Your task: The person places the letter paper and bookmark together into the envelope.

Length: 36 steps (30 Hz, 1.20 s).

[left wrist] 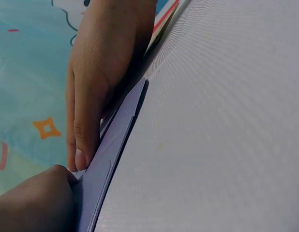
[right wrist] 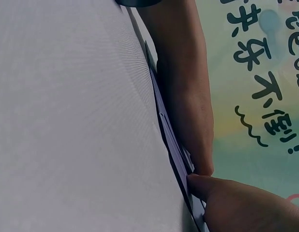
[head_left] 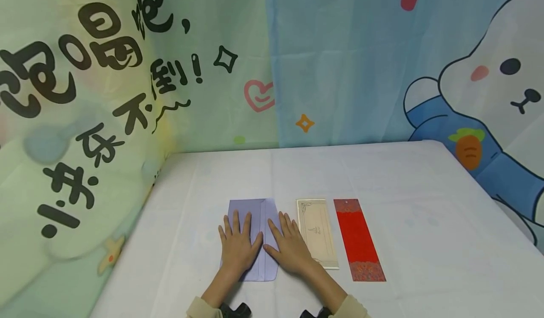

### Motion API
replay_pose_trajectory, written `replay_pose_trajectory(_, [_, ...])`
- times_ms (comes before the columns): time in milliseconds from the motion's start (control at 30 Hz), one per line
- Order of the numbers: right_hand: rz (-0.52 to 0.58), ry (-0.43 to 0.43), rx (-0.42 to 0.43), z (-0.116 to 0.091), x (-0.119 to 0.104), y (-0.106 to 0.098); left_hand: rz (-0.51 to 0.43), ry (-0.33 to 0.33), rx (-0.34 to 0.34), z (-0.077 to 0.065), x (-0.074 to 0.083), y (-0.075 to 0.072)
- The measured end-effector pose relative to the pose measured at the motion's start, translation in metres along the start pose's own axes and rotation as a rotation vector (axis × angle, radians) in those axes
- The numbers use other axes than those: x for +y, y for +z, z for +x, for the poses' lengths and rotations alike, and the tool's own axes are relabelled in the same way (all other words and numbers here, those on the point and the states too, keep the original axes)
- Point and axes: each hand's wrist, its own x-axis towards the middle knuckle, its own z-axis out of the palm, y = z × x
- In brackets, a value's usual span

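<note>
A lavender paper envelope (head_left: 257, 274) with a lengthwise seam lies flat on the white table. My left hand (head_left: 239, 248) rests on its left half, fingers straight and spread. Over its right half lies my right hand (head_left: 291, 249), also with straight fingers, its thumb pointing toward the left thumb. In the left wrist view, the envelope (left wrist: 98, 186) appears edge-on with slightly raised layers, and the right fingertips touch it near the left thumb. From the right wrist side the envelope (right wrist: 174, 150) is a thin strip, partly hidden by both hands.
Right of the envelope lies a cream card (head_left: 316, 228) with an ornate border, its lower left beside my right wrist. Farther right is a long red paper strip (head_left: 359, 237) with patterned ends. A printed cloth backdrop (head_left: 340, 72) stands behind and left of the white table (head_left: 425, 204).
</note>
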Motion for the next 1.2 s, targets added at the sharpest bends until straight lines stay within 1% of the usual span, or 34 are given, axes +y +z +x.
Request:
replay_pose_trajectory(200, [0.008,-0.002,-0.002,0.001,-0.001,-0.001,0.004,-0.009,-0.01,0.001,-0.001,0.0])
replay_pose_trajectory(300, [0.04,0.003,-0.017,0.003,-0.001,-0.003,-0.005,-0.016,-0.012,0.0,-0.001,-0.001])
replay_pose_trajectory(367, [0.101,0.015,-0.015,0.005,0.0,-0.005,-0.015,-0.016,-0.006,0.001,-0.001,-0.001])
replay_pose_trajectory(467, [0.23,0.063,-0.002,0.008,0.001,-0.008,-0.031,-0.014,0.012,0.001,-0.001,-0.002])
replay_pose_trajectory(533, [0.309,0.097,0.036,0.01,0.002,-0.01,-0.044,-0.014,0.025,0.001,-0.002,-0.002])
replay_pose_trajectory(600, [0.363,0.13,0.078,0.012,0.004,-0.011,-0.065,-0.017,0.037,0.002,-0.002,-0.002])
replay_pose_trajectory(700, [0.428,0.148,0.141,0.016,0.005,-0.013,-0.103,-0.024,0.056,0.002,-0.002,-0.003])
replay_pose_trajectory(767, [0.475,0.159,0.142,0.018,0.007,-0.014,-0.127,-0.027,0.069,0.002,-0.002,-0.003])
replay_pose_trajectory(867, [0.564,0.172,0.092,0.02,0.009,-0.013,-0.151,-0.032,0.082,0.002,-0.002,-0.003])
replay_pose_trajectory(933, [0.657,0.176,0.039,0.02,0.011,-0.013,-0.164,-0.035,0.086,0.002,-0.003,-0.003])
replay_pose_trajectory(1100, [0.884,0.155,-0.072,0.021,0.013,-0.011,-0.186,-0.045,0.087,0.003,-0.004,-0.003])
replay_pose_trajectory(1200, [0.935,0.161,-0.111,0.021,0.014,-0.01,-0.193,-0.051,0.084,0.004,-0.004,-0.003])
